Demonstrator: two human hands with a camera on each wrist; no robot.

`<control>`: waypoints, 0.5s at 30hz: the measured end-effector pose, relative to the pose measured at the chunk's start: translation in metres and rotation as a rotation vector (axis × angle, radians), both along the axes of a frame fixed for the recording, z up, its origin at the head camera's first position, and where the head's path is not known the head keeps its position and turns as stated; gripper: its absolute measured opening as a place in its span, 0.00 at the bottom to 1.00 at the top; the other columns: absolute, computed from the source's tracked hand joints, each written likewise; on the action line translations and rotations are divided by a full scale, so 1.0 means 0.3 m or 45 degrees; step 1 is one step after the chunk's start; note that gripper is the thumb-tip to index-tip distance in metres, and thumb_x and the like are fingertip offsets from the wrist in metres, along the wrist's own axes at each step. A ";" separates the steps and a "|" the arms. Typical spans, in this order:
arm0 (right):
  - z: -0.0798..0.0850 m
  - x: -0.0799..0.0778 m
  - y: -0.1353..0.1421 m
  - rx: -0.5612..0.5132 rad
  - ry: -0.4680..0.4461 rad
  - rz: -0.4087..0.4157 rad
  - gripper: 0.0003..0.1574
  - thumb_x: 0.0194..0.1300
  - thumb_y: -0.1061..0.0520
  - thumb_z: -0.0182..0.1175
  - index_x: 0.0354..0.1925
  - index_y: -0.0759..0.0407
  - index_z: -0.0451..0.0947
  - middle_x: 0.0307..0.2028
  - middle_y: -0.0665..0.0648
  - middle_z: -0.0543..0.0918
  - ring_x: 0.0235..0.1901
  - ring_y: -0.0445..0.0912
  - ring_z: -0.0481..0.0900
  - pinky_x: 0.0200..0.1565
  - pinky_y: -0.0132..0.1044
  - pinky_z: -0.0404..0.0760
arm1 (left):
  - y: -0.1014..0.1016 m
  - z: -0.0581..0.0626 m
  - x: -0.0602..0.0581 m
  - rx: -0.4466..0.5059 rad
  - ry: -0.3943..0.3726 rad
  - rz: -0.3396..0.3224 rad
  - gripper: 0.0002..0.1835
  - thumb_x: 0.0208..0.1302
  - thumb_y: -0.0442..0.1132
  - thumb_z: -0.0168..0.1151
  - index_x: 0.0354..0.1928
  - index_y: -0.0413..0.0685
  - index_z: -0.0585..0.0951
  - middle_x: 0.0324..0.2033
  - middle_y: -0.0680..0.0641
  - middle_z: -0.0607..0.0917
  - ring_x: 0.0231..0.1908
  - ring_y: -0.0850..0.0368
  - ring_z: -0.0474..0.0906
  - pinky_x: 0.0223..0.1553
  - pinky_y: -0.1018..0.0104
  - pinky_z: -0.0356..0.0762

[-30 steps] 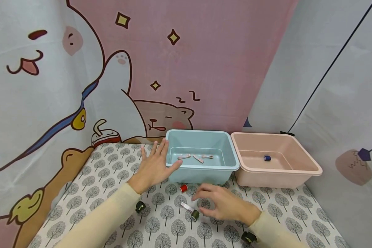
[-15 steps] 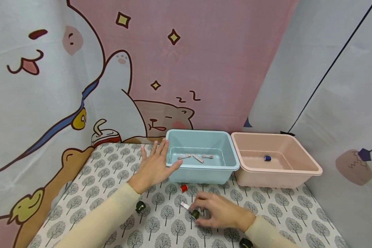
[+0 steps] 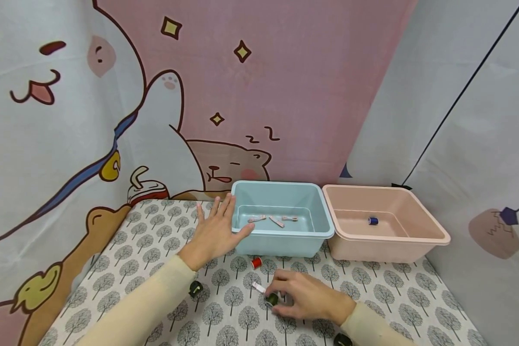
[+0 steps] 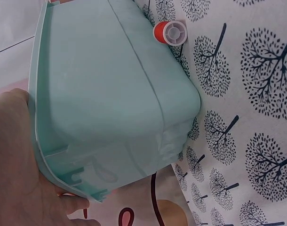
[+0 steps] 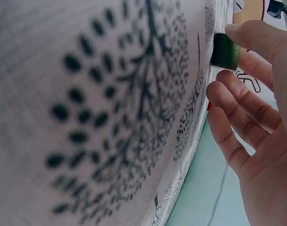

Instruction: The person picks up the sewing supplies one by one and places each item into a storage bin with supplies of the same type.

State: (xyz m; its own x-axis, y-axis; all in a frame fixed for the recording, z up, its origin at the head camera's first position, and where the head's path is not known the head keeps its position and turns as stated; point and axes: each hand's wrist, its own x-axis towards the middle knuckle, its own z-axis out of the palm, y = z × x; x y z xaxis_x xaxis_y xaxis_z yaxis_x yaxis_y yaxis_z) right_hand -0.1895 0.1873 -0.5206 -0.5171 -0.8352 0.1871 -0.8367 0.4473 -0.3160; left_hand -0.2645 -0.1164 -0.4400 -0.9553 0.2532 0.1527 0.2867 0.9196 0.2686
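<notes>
My right hand (image 3: 307, 295) pinches a dark green thread spool (image 3: 271, 300) between thumb and index finger, at the tabletop. In the right wrist view the green spool (image 5: 225, 51) touches the cloth, and the other fingers are loosely bent beside it. A small pale piece shaped like a nail clipper (image 3: 258, 287) lies next to the spool, partly hidden by the fingers. My left hand (image 3: 216, 233) rests with spread fingers on the left rim of the light blue bin (image 3: 281, 242). In the left wrist view a red thread spool (image 4: 162, 33) lies by the bin's base.
Inside the blue bin lie several similar pale pink pieces (image 3: 276, 221). A pink bin (image 3: 384, 247) stands to its right, with a blue thread spool (image 3: 373, 220) in it. A tree-print cloth (image 3: 224, 312) covers the table; a cartoon curtain (image 3: 302, 96) hangs behind.
My right hand has come down toward me and closed its thumb and index finger on the green spool. My left hand has stayed on the blue bin's rim.
</notes>
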 end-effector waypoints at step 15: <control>-0.001 0.002 -0.008 0.000 -0.034 0.004 0.17 0.79 0.44 0.78 0.60 0.44 0.93 0.49 0.43 0.87 0.39 0.26 0.79 0.42 0.15 0.80 | -0.003 -0.002 -0.001 0.004 0.008 -0.004 0.65 0.78 0.90 0.32 0.97 0.50 0.45 0.96 0.48 0.44 0.96 0.37 0.40 0.88 0.16 0.20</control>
